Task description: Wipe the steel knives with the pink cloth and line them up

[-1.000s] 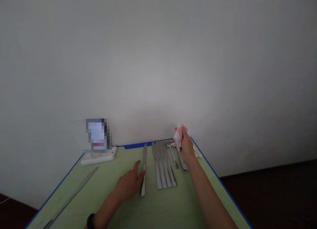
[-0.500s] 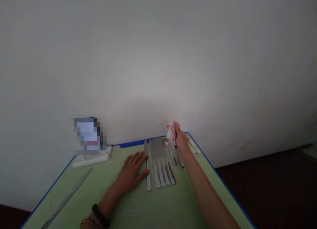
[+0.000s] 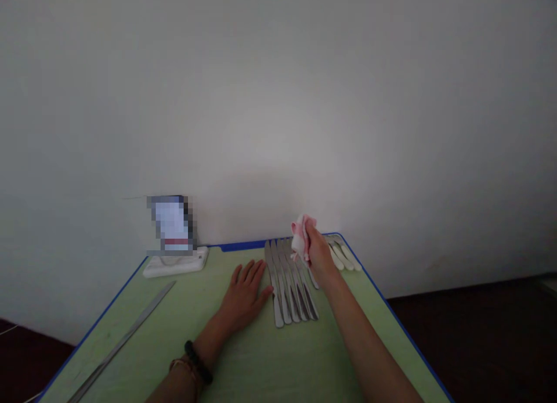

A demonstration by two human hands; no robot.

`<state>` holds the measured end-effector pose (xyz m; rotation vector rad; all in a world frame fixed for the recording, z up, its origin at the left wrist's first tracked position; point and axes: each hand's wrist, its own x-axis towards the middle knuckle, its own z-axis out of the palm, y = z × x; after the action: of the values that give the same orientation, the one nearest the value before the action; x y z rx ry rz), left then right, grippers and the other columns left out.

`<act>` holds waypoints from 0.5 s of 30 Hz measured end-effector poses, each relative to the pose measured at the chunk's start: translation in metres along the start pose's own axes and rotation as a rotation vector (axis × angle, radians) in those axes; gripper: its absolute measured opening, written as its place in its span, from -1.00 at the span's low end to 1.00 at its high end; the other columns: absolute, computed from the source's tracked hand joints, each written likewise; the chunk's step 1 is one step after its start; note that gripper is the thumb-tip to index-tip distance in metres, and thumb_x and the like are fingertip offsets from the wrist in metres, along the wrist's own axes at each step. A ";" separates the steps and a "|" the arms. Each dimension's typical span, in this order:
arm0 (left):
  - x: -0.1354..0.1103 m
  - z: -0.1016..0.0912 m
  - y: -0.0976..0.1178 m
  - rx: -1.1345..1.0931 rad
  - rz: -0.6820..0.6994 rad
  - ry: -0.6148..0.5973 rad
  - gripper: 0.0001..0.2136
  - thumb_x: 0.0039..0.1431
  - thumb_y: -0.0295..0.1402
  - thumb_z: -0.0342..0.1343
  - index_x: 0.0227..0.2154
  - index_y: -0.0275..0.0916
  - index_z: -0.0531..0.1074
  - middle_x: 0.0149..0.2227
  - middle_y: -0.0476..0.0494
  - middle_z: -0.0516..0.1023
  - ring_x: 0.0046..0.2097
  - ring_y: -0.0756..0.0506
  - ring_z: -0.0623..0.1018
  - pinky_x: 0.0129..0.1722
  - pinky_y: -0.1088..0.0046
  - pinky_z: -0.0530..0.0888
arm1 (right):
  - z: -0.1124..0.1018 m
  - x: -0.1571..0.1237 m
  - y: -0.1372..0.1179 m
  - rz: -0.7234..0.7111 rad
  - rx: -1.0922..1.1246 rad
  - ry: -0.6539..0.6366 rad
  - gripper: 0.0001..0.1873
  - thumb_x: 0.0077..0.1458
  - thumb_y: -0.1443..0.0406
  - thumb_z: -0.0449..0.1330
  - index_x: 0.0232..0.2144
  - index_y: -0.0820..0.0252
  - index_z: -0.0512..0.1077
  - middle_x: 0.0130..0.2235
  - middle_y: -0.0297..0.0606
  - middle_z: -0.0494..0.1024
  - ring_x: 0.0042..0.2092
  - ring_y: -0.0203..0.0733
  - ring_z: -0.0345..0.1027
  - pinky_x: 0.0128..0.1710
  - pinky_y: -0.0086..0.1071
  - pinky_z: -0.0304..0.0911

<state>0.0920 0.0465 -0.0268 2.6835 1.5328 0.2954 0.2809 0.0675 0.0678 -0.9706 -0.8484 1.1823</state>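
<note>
Several silver table knives [image 3: 289, 290] lie side by side near the middle of the table, handles toward me. My left hand [image 3: 246, 292] rests flat at their left side, fingers stretched out, with thumb and fingertips at the leftmost knife [image 3: 278, 310]. My right hand [image 3: 321, 253] is closed on a crumpled pink and white cloth [image 3: 301, 237], held over the far right part of the row. This hand and cloth partly hide the cutlery beneath, including a utensil [image 3: 314, 280] whose kind I cannot tell.
White-handled utensils [image 3: 343, 255] lie at the far right corner of the green, blue-edged table [image 3: 243, 365]. Another long knife [image 3: 130, 333] lies slanted at the left. A blurred device with a lit screen [image 3: 172, 223] stands on a white base [image 3: 176, 263] by the wall.
The leftmost knife, apart from the others before, now lies close against the row. My left hand has moved right with it. My right hand still holds the cloth; the view has shifted slightly.
</note>
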 end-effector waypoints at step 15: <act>-0.091 -0.023 -0.040 0.026 0.011 0.121 -0.55 0.27 -0.17 -0.19 0.18 -0.18 0.15 0.23 -0.21 0.19 0.25 -0.20 0.15 0.24 0.05 0.01 | 0.041 -0.048 0.041 0.315 0.557 -0.100 -0.54 -0.06 -0.14 0.11 -0.56 0.11 0.41 -0.65 -0.39 0.42 -0.59 -0.28 0.29 -0.58 -0.42 0.21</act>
<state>0.0087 -0.0129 -0.0223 2.7411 1.5638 0.4492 0.2202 0.0305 0.0427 -0.5969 -0.4051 1.6376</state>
